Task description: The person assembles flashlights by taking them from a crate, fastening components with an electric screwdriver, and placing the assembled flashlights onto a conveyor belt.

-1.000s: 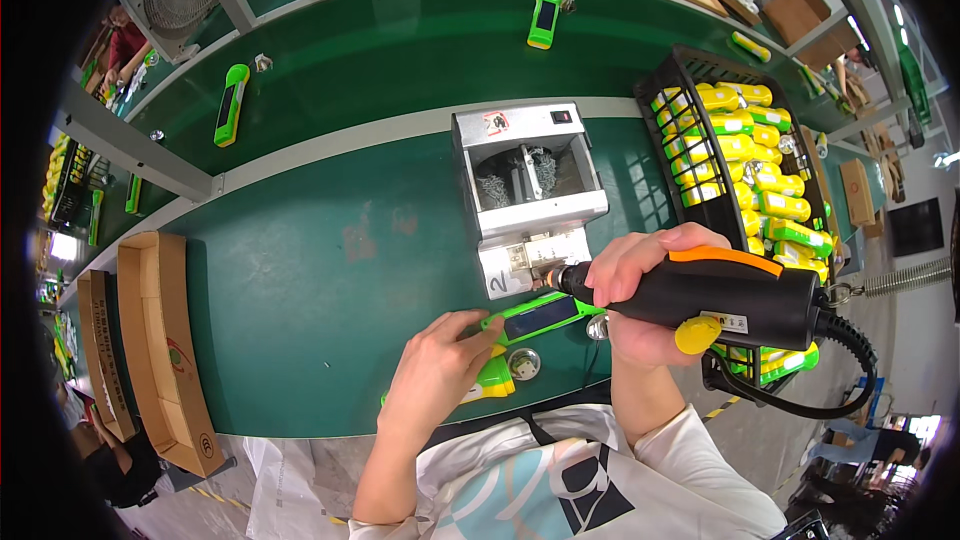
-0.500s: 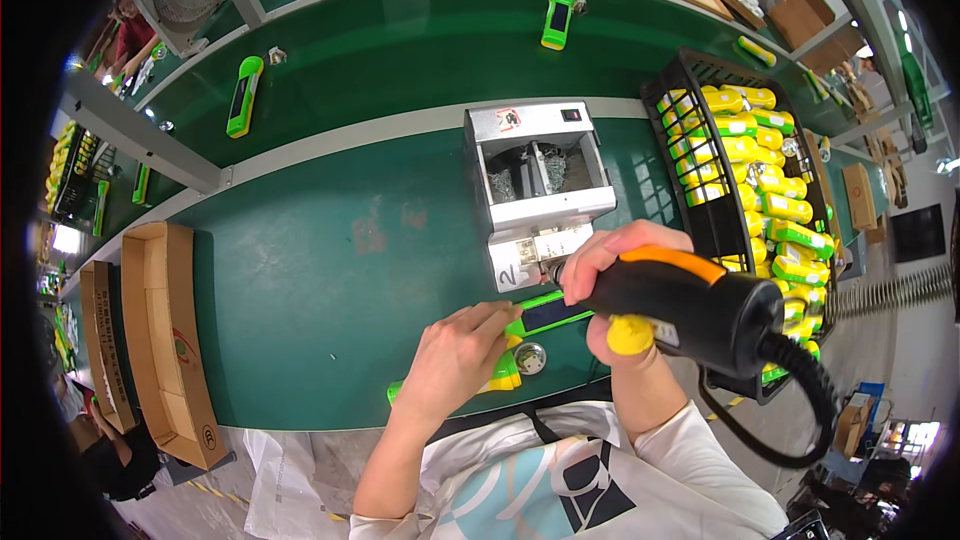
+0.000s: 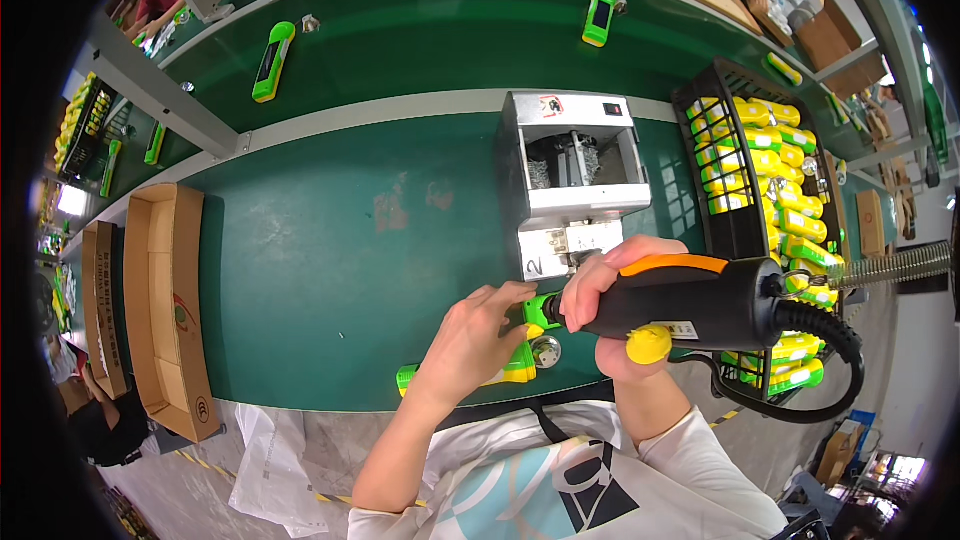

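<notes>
**Head view: both hands meet over a green and yellow device at the bench edge**

Head view shows a dark green bench mat [image 3: 330, 270] running left to right, with a green conveyor belt [image 3: 450, 30] behind it at 12 o'clock. At 9 o'clock sit open cardboard boxes [image 3: 165, 310]. The left hand [image 3: 475, 340] presses down with curled fingers on a green and yellow device [image 3: 515, 365] lying flat at the near edge, around 6 o'clock. Just behind it stands a grey metal feeder box [image 3: 572, 180] holding small metal parts, with a white label on its front. The right hand [image 3: 610, 300] is clenched around a black and orange power screwdriver [image 3: 700, 305], tip toward the device. At 3 o'clock, a black crate [image 3: 715, 170] holds stacked yellow and green devices.
</notes>
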The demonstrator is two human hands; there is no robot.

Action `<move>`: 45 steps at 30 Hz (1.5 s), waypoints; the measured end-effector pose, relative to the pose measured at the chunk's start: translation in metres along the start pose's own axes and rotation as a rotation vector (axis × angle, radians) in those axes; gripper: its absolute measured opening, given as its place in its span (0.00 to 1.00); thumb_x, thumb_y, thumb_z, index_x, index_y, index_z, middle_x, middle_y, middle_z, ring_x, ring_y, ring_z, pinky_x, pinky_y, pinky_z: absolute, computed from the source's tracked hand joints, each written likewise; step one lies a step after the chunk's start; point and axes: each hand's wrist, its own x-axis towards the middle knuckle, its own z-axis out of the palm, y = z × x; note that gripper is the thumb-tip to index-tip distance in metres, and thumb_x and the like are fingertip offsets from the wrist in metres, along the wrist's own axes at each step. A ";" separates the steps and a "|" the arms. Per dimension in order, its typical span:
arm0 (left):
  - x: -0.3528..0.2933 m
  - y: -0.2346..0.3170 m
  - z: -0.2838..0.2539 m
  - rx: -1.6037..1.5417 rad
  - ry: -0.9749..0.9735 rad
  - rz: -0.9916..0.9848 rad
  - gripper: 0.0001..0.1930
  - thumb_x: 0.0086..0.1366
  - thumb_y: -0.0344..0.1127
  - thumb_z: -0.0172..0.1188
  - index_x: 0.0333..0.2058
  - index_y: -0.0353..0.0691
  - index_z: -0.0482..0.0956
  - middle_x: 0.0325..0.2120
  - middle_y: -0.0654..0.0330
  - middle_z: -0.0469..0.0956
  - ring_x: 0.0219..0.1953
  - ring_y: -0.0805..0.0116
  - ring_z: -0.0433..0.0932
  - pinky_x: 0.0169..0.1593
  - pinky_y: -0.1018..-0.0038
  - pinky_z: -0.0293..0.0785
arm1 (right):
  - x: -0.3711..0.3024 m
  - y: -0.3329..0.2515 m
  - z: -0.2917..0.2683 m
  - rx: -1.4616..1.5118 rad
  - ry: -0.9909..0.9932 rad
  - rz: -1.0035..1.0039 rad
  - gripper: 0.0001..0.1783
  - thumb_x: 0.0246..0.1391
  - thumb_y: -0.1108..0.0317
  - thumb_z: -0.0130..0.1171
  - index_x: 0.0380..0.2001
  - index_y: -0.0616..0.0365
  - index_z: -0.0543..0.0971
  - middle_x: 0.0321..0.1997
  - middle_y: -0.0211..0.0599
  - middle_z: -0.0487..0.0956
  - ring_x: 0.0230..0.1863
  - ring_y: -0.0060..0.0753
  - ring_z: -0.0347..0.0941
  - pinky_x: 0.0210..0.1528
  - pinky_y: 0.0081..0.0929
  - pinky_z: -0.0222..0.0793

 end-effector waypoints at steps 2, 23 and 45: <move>0.000 -0.001 -0.001 0.007 0.000 0.000 0.23 0.59 0.24 0.68 0.55 0.37 0.80 0.37 0.47 0.83 0.36 0.48 0.85 0.44 0.60 0.82 | -0.003 0.009 0.001 -0.055 -0.018 -0.008 0.34 0.65 0.37 0.61 0.49 0.59 0.65 0.24 0.39 0.73 0.20 0.32 0.71 0.23 0.30 0.71; -0.002 -0.003 -0.003 0.009 0.010 -0.004 0.21 0.59 0.27 0.70 0.52 0.39 0.78 0.37 0.47 0.84 0.39 0.43 0.84 0.44 0.54 0.80 | 0.001 0.020 0.015 0.080 -0.016 -0.004 0.34 0.65 0.37 0.61 0.49 0.59 0.66 0.23 0.38 0.74 0.20 0.33 0.72 0.25 0.30 0.72; 0.000 0.000 -0.006 0.008 -0.005 -0.084 0.21 0.59 0.31 0.73 0.50 0.39 0.80 0.41 0.51 0.87 0.44 0.49 0.85 0.49 0.57 0.81 | -0.017 0.049 -0.004 -0.045 -0.203 -0.045 0.31 0.60 0.51 0.72 0.48 0.59 0.66 0.29 0.37 0.77 0.26 0.31 0.75 0.31 0.30 0.76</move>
